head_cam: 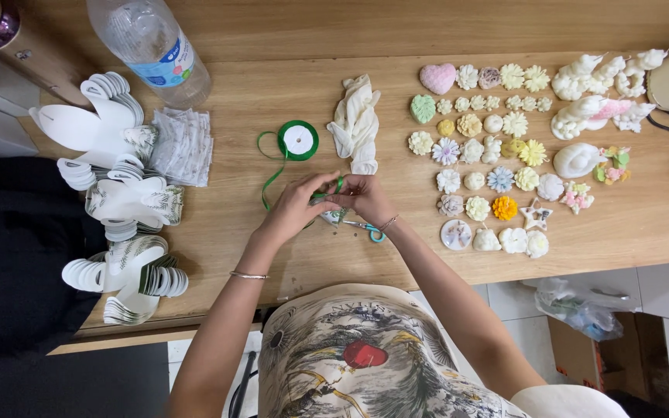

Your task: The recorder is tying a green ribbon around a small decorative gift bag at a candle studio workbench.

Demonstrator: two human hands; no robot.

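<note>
At the middle of the wooden surface (272, 232), left hand (297, 205) and right hand (365, 197) pinch thin green ribbon (272, 179), light, limp, slippery, best gripped close to its end.

surface: wooden table (272, 255) | left: white card cutouts (118, 201), plastic bottle (152, 46) | centre: green ribbon spool (298, 140), white cloth (356, 124), scissors (369, 228) | right: rows of moulded flower shapes (489, 155)

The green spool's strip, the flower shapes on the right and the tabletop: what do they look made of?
Green ribbon: likely satin fabric, thin, glossy, curling loosely. Flower shapes: probably moulded wax, plaster or soap, matte pastel, crisp relief. Tabletop: wood or wood-look laminate, visible grain, smooth finish.
</note>
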